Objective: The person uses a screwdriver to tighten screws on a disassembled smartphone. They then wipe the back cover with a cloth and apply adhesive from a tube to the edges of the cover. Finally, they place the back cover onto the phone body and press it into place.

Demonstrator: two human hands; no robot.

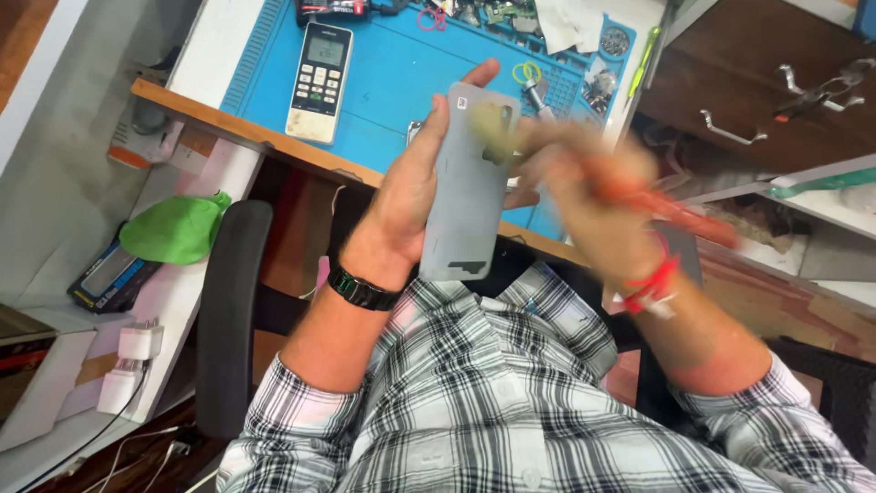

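A person sits in a chair and looks down at both hands. The left hand (415, 196) is wrapped around a grey phone back cover (467, 183) and holds it upright, above the lap and in front of the table's near edge. The fingers grip the cover from behind and from the side. A dark wristwatch (362, 288) sits on that wrist.

The right hand (584, 196) is blurry. It is closed around a thin red tool (675, 208), maybe a brush or a screwdriver, but it is too blurry to tell which. The tip of the tool is at the top corner of the cover, near the camera hole. A red thread band (655, 278) is tied on the right wrist.

The table (210, 114) has a wooden edge. A blue work mat (401, 73) lies on it. A white meter with buttons and a small screen (319, 80) lies on the mat. Small parts, rubber rings and a white cloth (566, 23) lie at the far side of the mat.

To one side are brown drawers with metal handles (730, 132). On the other side, a green cloth (173, 228) lies on a white shelf, and a white charger plug (137, 342) sits lower down. The person wears a checked shirt (484, 402).
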